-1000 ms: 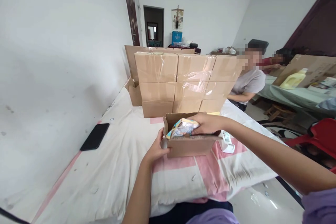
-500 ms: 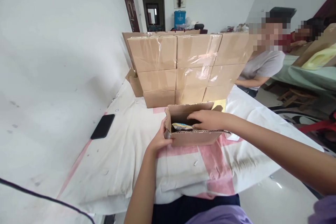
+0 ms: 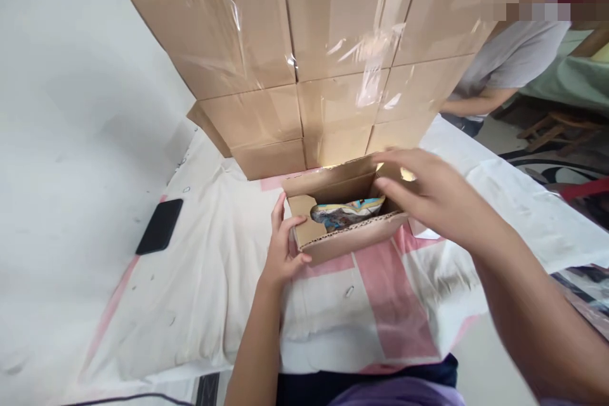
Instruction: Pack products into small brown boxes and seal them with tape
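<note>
Left fingers [image 3: 291,223] hold the box [image 3: 356,239]; right fingers [image 3: 402,158] are wide. Between them, the bag [image 3: 345,216] is in, the box not closed.

Centre: a plain brown box [image 3: 354,242], its packet [image 3: 349,213] printed blue, yellow and white. Top: brown cartons [image 3: 342,25]. Lower half: white cloth [image 3: 223,279] with pink bands. Left: black slab [image 3: 160,226]. Bottom edge: purple shirt [image 3: 399,393].
</note>
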`<move>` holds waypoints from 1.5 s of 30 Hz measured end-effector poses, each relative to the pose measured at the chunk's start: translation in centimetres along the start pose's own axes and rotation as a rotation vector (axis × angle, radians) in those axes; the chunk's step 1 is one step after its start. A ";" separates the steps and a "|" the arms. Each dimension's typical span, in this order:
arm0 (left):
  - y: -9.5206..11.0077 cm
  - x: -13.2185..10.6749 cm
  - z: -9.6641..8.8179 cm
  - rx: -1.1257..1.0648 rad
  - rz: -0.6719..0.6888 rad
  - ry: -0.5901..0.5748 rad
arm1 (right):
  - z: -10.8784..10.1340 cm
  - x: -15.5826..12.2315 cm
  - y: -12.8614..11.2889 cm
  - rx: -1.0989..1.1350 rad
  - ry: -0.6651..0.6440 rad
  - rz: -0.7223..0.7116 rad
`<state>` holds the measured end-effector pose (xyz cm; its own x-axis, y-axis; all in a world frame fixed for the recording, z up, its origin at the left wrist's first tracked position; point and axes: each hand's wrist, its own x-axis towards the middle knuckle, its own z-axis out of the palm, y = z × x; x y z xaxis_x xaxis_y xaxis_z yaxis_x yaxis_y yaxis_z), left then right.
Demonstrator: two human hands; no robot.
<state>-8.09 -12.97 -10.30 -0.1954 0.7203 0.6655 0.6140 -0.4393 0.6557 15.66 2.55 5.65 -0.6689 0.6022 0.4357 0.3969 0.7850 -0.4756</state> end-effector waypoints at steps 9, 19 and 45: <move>0.5 0.5 0.6 0.040 0.000 0.032 | 6.3 -5.7 4.3 0.847 0.237 0.183; 0.4 0.7 0.3 0.080 0.025 0.034 | 4.7 -4.4 7.0 0.716 0.042 0.152; 1.3 -0.1 0.1 0.164 0.016 0.061 | 8.0 -4.0 8.1 0.853 0.034 0.207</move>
<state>-7.21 -13.59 -9.50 -0.2280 0.6777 0.6991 0.7330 -0.3531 0.5815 16.53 5.30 -6.07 -0.6110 0.7354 0.2931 -0.1055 0.2914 -0.9508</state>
